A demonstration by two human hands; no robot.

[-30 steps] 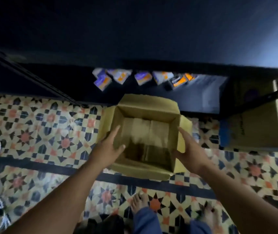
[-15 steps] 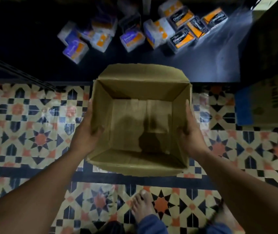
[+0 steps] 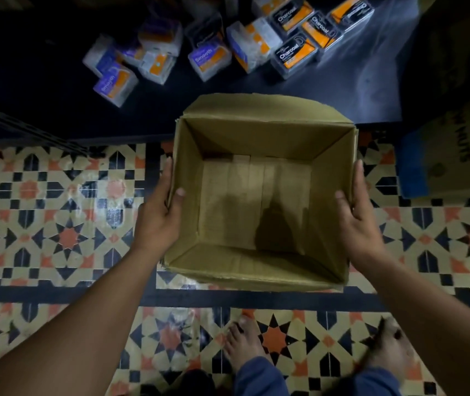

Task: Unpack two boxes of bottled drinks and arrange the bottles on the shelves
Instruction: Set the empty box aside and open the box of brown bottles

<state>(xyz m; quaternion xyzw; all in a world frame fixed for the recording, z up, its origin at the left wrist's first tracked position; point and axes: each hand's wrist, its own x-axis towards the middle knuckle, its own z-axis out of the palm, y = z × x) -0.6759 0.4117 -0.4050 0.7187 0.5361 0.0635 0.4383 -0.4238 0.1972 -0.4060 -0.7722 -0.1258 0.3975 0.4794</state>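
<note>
An open, empty cardboard box (image 3: 259, 138) sits in the middle of the view over the patterned floor, its flaps folded out. My left hand (image 3: 159, 215) grips its left wall, thumb hooked inside over the rim. My right hand (image 3: 356, 215) grips the right wall the same way. No bottles show inside the box; only its bare bottom is visible.
A dark low shelf (image 3: 56, 104) runs along the top, holding several small packets (image 3: 205, 58) in purple-orange and black-orange wrappers. Another cardboard box (image 3: 454, 155) with blue print stands at the right. My bare feet (image 3: 242, 347) are on the tiled floor (image 3: 56, 218) below the box.
My hands went from reaching for the box to gripping both side walls. The box now appears larger and closer, and the view has tilted down onto the shelf.
</note>
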